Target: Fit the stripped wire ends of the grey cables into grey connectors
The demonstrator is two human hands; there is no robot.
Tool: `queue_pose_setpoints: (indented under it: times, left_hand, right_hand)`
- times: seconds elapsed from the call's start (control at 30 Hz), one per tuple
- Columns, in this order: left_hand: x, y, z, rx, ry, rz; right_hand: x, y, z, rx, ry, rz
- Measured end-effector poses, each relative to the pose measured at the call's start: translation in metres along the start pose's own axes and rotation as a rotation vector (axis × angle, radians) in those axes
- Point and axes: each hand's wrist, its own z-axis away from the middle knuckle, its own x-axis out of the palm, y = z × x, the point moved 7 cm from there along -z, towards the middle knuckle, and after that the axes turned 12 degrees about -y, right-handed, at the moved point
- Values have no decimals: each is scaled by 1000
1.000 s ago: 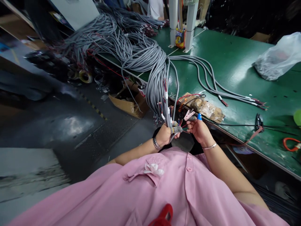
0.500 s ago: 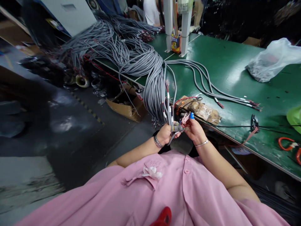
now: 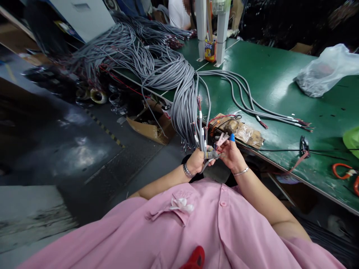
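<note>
My left hand, its thumb wrapped in grey tape, is closed round the end of a grey cable. Thin coloured wires fan out from that end between my two hands. My right hand wears a blue finger cover and is closed on a small pink clip-like tool. Its fingertips are at the wires; whether they also pinch them cannot be made out. Further cable ends with white bands rise beside my left hand, from a thick bundle of grey cables hanging over the table edge.
The green table carries several separate cables, a taped cardboard piece, a plastic bag and orange-handled tool. White posts stand at the back, near a person in white. Below is an open carton.
The pink tool and my right fingertips have shifted slightly up and to the right, and the tool has turned a little. My left hand keeps its hold on the cable.
</note>
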Motion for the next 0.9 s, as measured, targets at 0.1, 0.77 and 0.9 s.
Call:
queue_pose_setpoints:
  times: [0.1, 0.77, 0.9]
  left_hand:
    - [4, 0, 8, 16, 17, -15]
    - [-1, -1, -1, 82, 115, 37]
    - [-1, 0, -1, 71, 110, 23]
  right_hand:
    - [1, -1, 3, 14, -26, -9]
    - [0, -8, -9, -121, 79, -2]
    - [1, -4, -7, -103, 60, -78]
